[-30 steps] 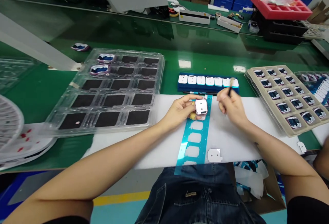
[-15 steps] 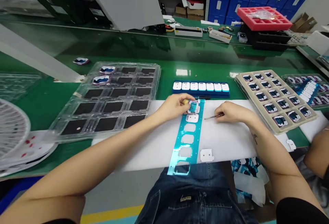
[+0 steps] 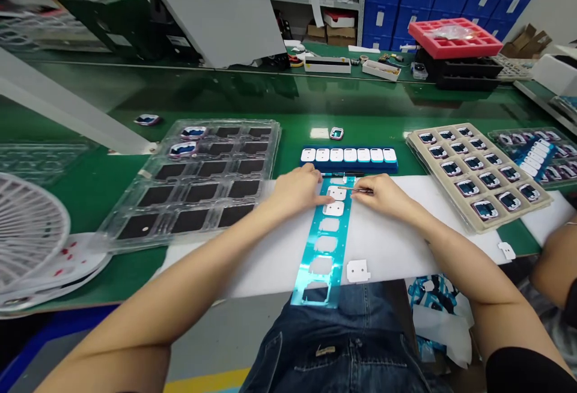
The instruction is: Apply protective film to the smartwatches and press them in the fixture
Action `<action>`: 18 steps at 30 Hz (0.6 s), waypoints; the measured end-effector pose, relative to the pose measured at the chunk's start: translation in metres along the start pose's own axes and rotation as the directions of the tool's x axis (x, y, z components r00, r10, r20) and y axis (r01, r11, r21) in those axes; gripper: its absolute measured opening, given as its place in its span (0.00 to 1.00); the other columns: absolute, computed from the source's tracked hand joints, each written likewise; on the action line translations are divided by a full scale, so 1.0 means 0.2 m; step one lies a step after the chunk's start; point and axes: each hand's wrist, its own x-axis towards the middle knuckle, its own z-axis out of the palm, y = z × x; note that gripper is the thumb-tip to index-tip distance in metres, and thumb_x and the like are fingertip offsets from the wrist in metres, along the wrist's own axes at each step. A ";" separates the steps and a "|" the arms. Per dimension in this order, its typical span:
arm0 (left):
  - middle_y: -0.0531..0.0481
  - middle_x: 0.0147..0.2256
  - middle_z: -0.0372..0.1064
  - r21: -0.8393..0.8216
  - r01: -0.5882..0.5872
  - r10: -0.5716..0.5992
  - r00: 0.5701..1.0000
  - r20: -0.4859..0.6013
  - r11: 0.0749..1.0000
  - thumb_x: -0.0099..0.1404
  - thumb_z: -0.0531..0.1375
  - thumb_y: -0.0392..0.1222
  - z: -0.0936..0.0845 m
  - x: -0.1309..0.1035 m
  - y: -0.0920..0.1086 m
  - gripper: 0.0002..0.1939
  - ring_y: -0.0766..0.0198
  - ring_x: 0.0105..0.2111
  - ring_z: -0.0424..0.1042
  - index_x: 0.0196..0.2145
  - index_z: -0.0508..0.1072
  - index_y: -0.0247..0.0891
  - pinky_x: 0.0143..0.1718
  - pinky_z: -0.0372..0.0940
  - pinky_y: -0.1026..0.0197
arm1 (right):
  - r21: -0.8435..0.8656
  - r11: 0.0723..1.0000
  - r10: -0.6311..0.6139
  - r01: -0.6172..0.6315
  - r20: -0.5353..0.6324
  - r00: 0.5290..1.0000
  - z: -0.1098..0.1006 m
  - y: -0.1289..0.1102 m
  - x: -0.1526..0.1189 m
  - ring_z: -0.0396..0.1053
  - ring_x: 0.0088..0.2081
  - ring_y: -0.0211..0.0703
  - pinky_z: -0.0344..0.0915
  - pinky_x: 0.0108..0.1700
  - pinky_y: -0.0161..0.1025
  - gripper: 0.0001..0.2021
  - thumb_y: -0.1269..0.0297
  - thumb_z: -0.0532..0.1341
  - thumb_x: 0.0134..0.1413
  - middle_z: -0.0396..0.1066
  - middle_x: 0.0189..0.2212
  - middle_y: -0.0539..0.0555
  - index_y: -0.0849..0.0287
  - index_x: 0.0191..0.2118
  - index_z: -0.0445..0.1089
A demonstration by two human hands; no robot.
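My left hand (image 3: 297,188) rests at the left edge of a shiny blue film strip (image 3: 315,249), thumb and forefinger apart, holding nothing. Its thumb reaches onto the strip beside a white stick-on piece (image 3: 333,208). In my right hand (image 3: 377,193) is a pair of thin tweezers (image 3: 358,189), pointing left. The tips touch or hover just over another white piece (image 3: 336,193) near the strip's far end; I cannot tell which. Behind the hands lies a dark blue block (image 3: 349,164) with a row of white pieces. A small framed part (image 3: 336,133) sits behind the block.
On the left stands a clear plastic tray (image 3: 270,158) holding two framed parts. A beige tray (image 3: 455,201) of framed parts is at the right. A loose white piece (image 3: 358,270) lies on the white sheet (image 3: 396,249) near the front edge. Another person's arm (image 3: 556,249) shows at far right.
My left hand has let go of the small framed part, which now lies behind the block. My right hand has brought the tweezers left, over the strip. The view has shifted slightly.
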 end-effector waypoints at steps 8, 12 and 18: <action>0.49 0.28 0.62 -0.272 -0.110 0.092 0.993 -0.078 0.956 0.50 0.65 0.46 0.11 -0.03 -0.01 0.15 0.56 0.34 0.65 0.19 0.63 0.38 0.35 0.60 0.58 | -0.027 0.993 -0.119 0.116 -0.169 0.978 0.11 -0.01 0.00 0.66 0.27 0.36 0.59 0.30 0.32 0.06 0.74 0.59 0.53 0.71 0.28 0.52 0.62 0.34 0.73; 0.56 0.19 0.55 -0.715 -0.068 0.046 0.998 -0.051 0.696 0.56 0.61 0.48 0.11 -0.08 0.01 0.16 0.67 0.22 0.57 0.20 0.61 0.38 0.24 0.51 0.64 | -0.153 0.969 -0.228 0.192 -0.266 0.937 0.13 -0.03 -0.02 0.69 0.33 0.39 0.65 0.33 0.34 0.09 0.68 0.61 0.54 0.71 0.36 0.55 0.59 0.41 0.73; 0.59 0.22 0.63 -0.959 -0.001 0.125 0.991 0.036 0.283 0.50 0.67 0.45 0.11 -0.13 0.05 0.20 0.70 0.23 0.64 0.36 0.62 0.38 0.26 0.56 0.67 | -0.159 0.974 -0.205 0.162 -0.316 0.926 0.14 -0.06 -0.03 0.71 0.43 0.43 0.70 0.38 0.38 0.12 0.62 0.62 0.55 0.71 0.45 0.56 0.56 0.46 0.71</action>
